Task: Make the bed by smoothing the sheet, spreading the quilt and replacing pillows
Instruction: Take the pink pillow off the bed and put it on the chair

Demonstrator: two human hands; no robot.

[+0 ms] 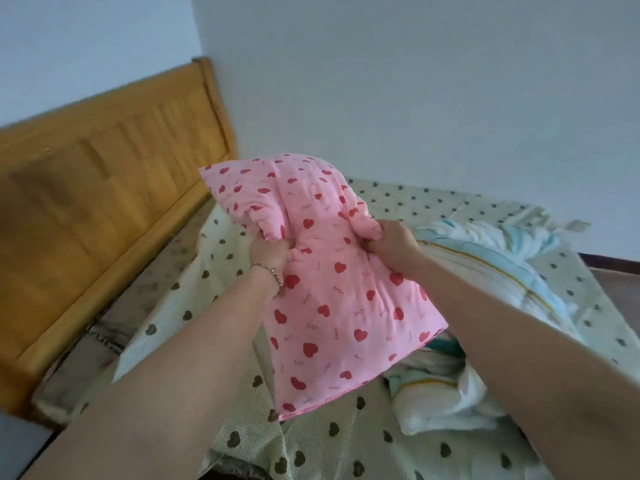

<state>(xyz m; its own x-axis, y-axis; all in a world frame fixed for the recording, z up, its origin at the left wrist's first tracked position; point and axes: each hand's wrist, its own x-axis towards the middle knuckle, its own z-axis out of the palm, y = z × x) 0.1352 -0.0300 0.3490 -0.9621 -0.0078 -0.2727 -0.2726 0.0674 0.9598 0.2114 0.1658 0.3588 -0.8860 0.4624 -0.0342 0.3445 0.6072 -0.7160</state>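
A pink pillow (322, 285) printed with red hearts hangs in the air above the bed, held lengthwise. My left hand (269, 252) grips a bunch of its fabric on the left side; a thin bracelet circles that wrist. My right hand (394, 245) pinches the pillow's right edge. Below lies a pale green sheet (346, 441) dotted with dark hearts, rumpled and folded back at the left. A white quilt (485, 271) with blue and yellow stripes lies bunched up to the right of the pillow.
A wooden headboard (104, 209) runs along the left side of the bed. White walls (415, 81) close in the far side and the corner. A strip of dark floor (616, 275) shows at the far right.
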